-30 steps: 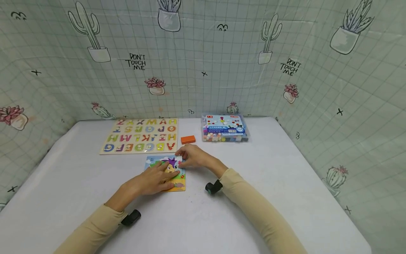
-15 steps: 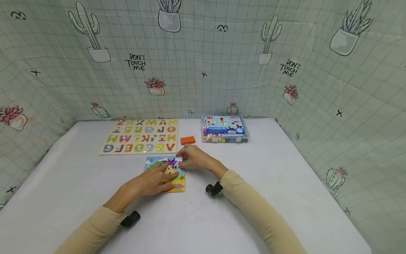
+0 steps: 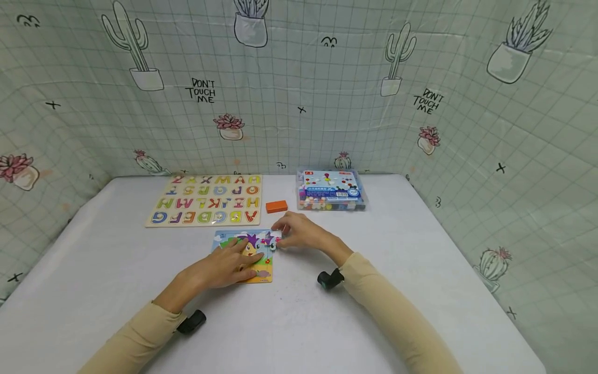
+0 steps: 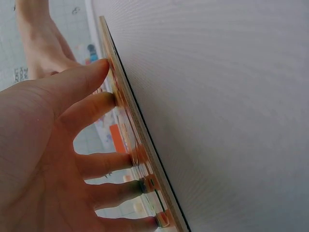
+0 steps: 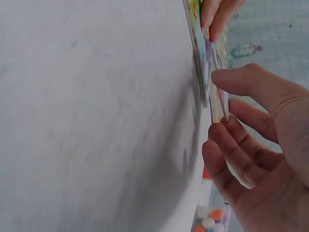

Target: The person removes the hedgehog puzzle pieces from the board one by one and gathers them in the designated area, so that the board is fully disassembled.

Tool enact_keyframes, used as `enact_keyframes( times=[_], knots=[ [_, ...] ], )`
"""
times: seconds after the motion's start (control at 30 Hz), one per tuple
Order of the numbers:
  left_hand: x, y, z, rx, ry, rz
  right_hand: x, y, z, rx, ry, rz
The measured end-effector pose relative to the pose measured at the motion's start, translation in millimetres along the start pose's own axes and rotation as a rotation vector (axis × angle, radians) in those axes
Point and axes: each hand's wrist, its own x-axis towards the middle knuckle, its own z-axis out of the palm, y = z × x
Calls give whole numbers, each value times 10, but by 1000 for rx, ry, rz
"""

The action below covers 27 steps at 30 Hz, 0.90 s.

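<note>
A small picture puzzle (image 3: pixel 263 274) with a purple-haired cartoon figure lies on the white table. Spread over its left and middle part, my left hand (image 3: pixel 227 266) rests with its fingertips on the picture; in the left wrist view the fingertips meet the board's face (image 4: pixel 126 104). At the upper right corner my right hand (image 3: pixel 298 231) pinches a puzzle piece (image 3: pixel 272 240) between thumb and fingers. The right wrist view shows this thin piece (image 5: pixel 220 94) tilted, raised above the puzzle board (image 5: pixel 197 50). Part of the picture is hidden under the left hand.
Behind the puzzle lies a wooden alphabet board (image 3: pixel 207 201). An orange block (image 3: pixel 276 206) sits right of that board, close beyond the right hand. A clear plastic case (image 3: pixel 331 190) of colourful parts stands farther back right, near the patterned cloth wall (image 3: pixel 299 78).
My right hand has moved to the right and pulled the puzzle piece up from the upper right corner of the puzzle. The left hand stays in place.
</note>
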Motion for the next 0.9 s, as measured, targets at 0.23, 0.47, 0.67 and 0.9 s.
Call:
enact_keyframes(
  times=[0.23,0.47,0.67,0.9],
  knots=[
    [-30,21,-19,-24,3,9,-254,180,-146,9,-2,26],
    [-54,-17,-35,-19,-3,52,-600,481,-314,-3,25,37],
    [-68,-75,-51,-13,-23,56,-878,753,-468,-13,65,50],
    [-85,-116,-44,-26,-22,62,-1081,1009,-615,-31,90,91]
  ],
)
